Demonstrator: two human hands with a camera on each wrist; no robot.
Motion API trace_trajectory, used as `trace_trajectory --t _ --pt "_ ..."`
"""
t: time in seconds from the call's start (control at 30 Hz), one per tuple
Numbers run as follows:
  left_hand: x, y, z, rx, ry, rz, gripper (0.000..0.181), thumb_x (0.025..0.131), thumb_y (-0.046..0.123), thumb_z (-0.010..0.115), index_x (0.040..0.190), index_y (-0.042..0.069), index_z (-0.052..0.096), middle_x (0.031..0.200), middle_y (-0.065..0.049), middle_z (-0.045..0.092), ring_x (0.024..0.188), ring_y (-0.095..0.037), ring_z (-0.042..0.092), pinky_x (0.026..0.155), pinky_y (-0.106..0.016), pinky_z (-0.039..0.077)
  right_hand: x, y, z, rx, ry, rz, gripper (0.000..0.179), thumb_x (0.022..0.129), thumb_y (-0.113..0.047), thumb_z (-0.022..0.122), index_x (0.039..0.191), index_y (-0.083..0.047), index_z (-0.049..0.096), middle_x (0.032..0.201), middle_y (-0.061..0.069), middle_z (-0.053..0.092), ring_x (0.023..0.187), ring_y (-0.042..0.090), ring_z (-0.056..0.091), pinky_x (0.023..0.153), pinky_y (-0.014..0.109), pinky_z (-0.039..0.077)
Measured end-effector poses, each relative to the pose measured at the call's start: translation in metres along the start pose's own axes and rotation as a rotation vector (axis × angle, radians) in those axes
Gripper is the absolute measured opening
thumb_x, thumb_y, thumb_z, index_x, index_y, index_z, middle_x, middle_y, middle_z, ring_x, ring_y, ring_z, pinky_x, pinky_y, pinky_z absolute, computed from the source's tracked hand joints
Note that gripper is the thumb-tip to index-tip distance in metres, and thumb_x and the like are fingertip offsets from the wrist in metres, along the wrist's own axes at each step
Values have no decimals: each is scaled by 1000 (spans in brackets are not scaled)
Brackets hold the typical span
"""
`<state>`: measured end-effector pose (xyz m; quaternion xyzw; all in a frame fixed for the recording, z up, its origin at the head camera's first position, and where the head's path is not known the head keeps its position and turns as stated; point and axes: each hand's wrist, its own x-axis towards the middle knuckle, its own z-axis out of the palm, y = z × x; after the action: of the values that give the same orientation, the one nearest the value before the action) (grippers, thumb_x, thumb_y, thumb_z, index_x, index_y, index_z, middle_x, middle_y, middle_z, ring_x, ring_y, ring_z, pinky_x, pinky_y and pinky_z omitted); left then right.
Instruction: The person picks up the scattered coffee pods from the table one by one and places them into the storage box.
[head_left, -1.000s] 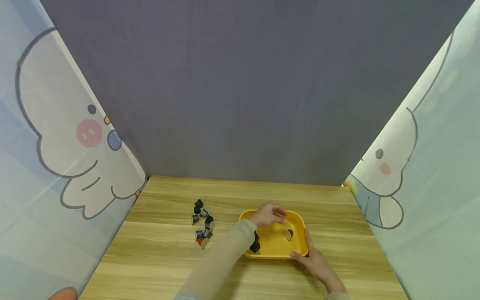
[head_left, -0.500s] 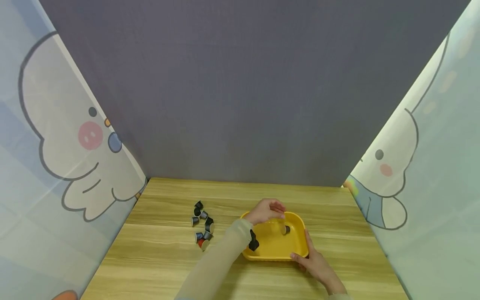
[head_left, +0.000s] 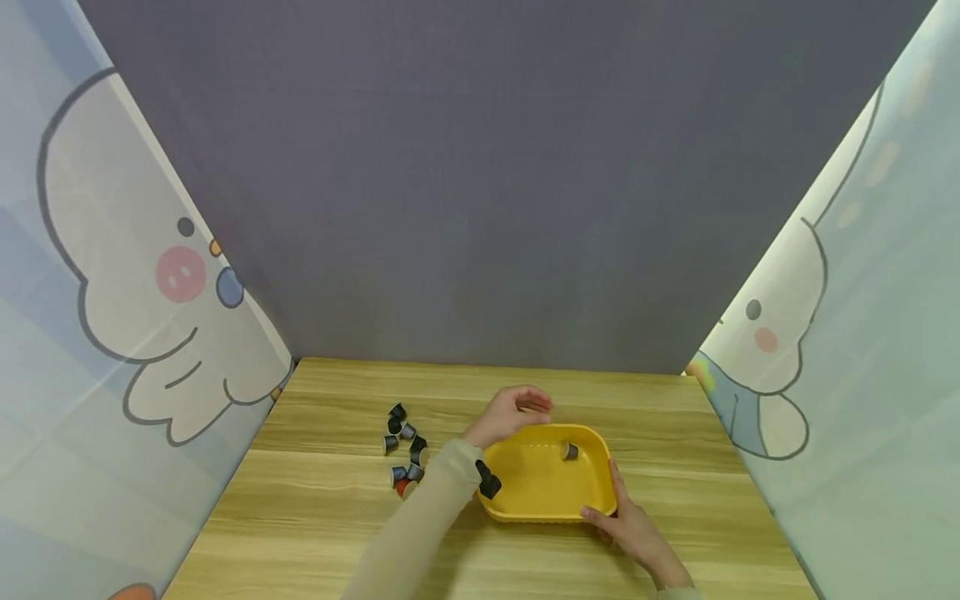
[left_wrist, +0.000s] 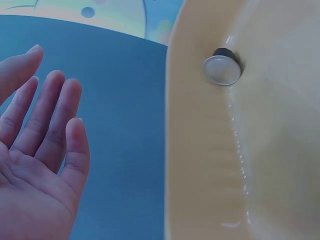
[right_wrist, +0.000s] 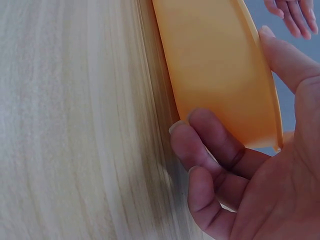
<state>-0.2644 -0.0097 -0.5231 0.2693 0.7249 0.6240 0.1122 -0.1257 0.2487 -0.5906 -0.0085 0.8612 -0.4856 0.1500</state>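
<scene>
A shallow yellow plastic tray [head_left: 540,482] stands on the table in the head view. Inside it, by the back wall, a dark coffee capsule with a pale lid [head_left: 570,451] lies on its side; the left wrist view shows the same capsule [left_wrist: 222,70] from above. Over the tray's back left rim hovers my left hand [head_left: 512,414], its fingers relaxed and holding nothing. My right hand [head_left: 628,525] grips the tray's near right corner. In the right wrist view its thumb is at the rim and its curled fingers rest against the tray's outer wall [right_wrist: 215,65].
Left of the tray, several coffee capsules [head_left: 407,432] lie in a loose cluster on the wooden table [head_left: 315,517], mostly dark, with a red one [head_left: 402,486] at the near end. A grey backdrop [head_left: 480,208] rises behind, with printed cloth walls [head_left: 112,333] at the sides.
My left hand has moved left and away from over the tray's middle. The capsule in the tray has rolled toward the back wall. My right hand keeps its grip.
</scene>
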Motion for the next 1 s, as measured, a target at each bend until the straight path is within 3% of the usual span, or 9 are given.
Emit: trace_trajectory --t 0.17,0.6,1.0 --pt "-10 6 -8 -22 36 -16 27 91 10 75 117 7 69 116 -14 68 101 -16 65 86 -30 54 0 0 1 13 -7 5 104 96 -38 67 159 -16 -13 68 7 55 59 15 48 53 26 42" --pt "-34 17 -28 20 116 40 24 92 10 73 116 7 69 113 -6 70 102 -18 66 85 -34 53 -3 1 0 11 5 25 105 95 -37 68 160 -17 -12 68 7 55 59 16 48 53 25 40" --pt "-73 14 -52 30 189 5 30 93 20 74 119 7 68 114 -5 70 103 -20 66 86 -35 52 -3 0 -1 32 -8 14 105 96 -37 67 159 -19 -14 67 8 56 59 17 49 53 26 40"
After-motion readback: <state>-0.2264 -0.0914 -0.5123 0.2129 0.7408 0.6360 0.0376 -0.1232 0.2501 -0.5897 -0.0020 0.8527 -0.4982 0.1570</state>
